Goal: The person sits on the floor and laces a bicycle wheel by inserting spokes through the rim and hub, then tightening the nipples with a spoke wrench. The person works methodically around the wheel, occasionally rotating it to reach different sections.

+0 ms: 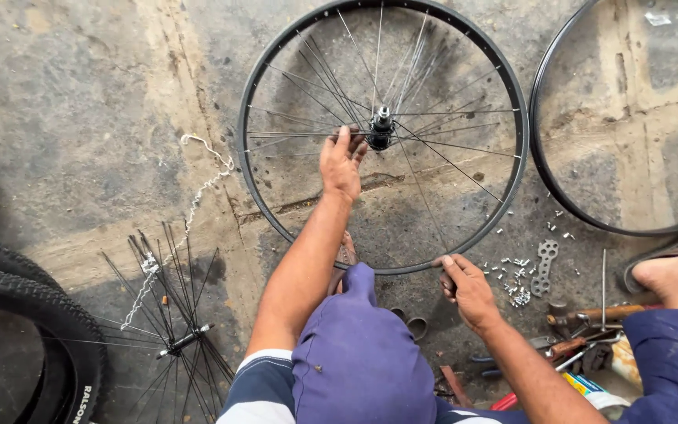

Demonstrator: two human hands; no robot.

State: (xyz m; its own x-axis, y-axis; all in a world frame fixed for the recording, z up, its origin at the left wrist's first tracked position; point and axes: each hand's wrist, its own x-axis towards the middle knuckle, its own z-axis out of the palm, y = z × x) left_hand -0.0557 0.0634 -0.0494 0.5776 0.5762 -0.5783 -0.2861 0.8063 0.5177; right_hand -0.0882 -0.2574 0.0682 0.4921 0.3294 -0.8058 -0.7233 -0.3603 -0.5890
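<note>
A black bicycle wheel rim (292, 55) with thin spokes and a central hub (381, 128) lies flat on the concrete floor in front of me. My left hand (342, 163) reaches in among the spokes, fingertips touching them just left of the hub. My right hand (469, 289) grips the near edge of the rim, with a small dark tool in its fingers. My knee in blue trousers (359, 353) sits between my arms.
A second bare rim (547, 169) lies at right. Small spoke nipples (515, 275) and a flat multi-hole wrench (544, 265) are scattered by my right hand. A hub with loose spokes (182, 339) and tyres (49, 322) lie at left; hand tools (582, 330) and my foot (672, 279) at right.
</note>
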